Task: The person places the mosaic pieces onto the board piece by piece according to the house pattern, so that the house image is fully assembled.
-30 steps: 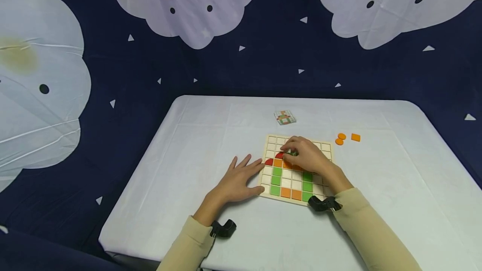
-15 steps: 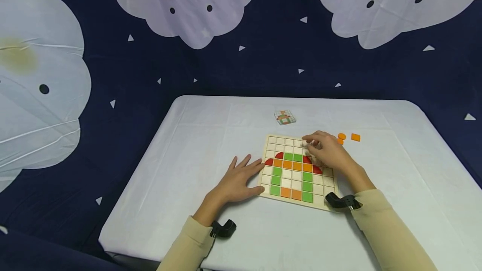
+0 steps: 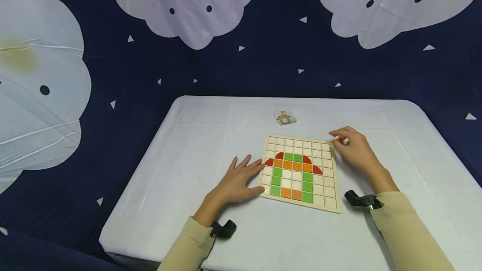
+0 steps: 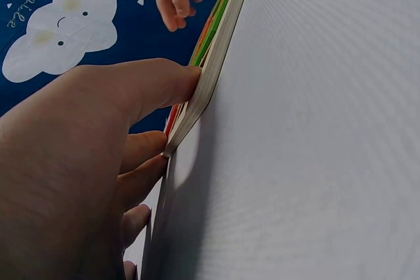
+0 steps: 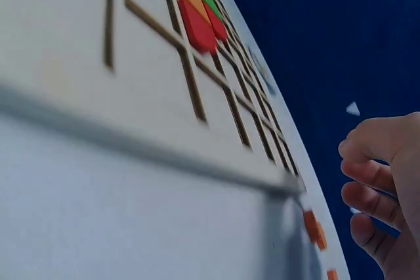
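My left hand (image 3: pixel 237 181) lies with fingers spread at the left edge of a wooden grid board (image 3: pixel 331 191). Its thumb and fingers touch that edge in the left wrist view. Set in the grid are green square tiles (image 3: pixel 307 187), orange square tiles (image 3: pixel 288 164) and red rounded pieces (image 3: pixel 317 170). Beyond the board's far right corner, my right hand (image 3: pixel 355 147) hovers over orange discs (image 5: pixel 314 229), fingers bent loosely and nothing visible between them. The hand mostly hides the discs in the head view. An orange square tile (image 5: pixel 332 274) shows at the right wrist view's lower edge.
A small pattern card (image 3: pixel 285 117) lies behind the board on the white-covered table (image 3: pixel 211 137). Dark blue cloth with pale clouds (image 3: pixel 188 3) hangs behind the table. Each wrist wears a black camera mount (image 3: pixel 363 200).
My right hand has moved right from the upper middle of the board to the orange discs, uncovering the green and red pieces. My left hand has stayed at the board's edge.
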`<state>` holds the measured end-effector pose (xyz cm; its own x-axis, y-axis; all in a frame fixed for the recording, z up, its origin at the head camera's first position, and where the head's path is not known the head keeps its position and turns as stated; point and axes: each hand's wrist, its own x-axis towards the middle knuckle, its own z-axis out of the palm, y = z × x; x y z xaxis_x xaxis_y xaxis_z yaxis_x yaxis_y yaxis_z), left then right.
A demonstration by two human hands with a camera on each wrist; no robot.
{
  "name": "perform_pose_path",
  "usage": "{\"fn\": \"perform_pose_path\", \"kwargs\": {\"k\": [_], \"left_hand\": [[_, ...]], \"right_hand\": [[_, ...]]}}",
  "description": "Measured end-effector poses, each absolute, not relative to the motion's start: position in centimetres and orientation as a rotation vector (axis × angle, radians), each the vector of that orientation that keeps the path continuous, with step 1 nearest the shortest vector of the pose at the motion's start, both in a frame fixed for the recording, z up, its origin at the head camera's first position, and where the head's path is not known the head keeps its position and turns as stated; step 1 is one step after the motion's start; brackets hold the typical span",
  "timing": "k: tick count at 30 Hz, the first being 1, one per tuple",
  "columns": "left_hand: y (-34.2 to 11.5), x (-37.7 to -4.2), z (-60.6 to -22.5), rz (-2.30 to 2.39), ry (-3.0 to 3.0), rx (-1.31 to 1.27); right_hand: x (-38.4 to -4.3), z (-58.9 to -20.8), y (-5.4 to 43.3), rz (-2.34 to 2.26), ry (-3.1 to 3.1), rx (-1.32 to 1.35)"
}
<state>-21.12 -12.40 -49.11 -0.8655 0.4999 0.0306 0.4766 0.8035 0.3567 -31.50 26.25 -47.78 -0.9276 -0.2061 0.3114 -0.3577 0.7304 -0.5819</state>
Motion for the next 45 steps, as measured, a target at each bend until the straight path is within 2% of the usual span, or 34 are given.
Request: {"fn": "perform_pose_path", "kwargs": {"k": [8, 18, 45], "left_hand": [[-12.4, -21.1, -49.2, 0.55, 2.923, 0.791], [-12.5, -21.1, -49.0, 0.556, 2.919, 0.797], [-12.4, -21.3, -49.2, 0.562, 2.923, 0.791]], "right_hand": [[-31.6, -49.0, 28.9, 0.943, -2.725, 0.254], [-32.1, -48.5, 31.4, 0.912, -2.761, 0.096], [-33.0, -50.7, 32.3, 0.898, -2.832, 0.06]]}}
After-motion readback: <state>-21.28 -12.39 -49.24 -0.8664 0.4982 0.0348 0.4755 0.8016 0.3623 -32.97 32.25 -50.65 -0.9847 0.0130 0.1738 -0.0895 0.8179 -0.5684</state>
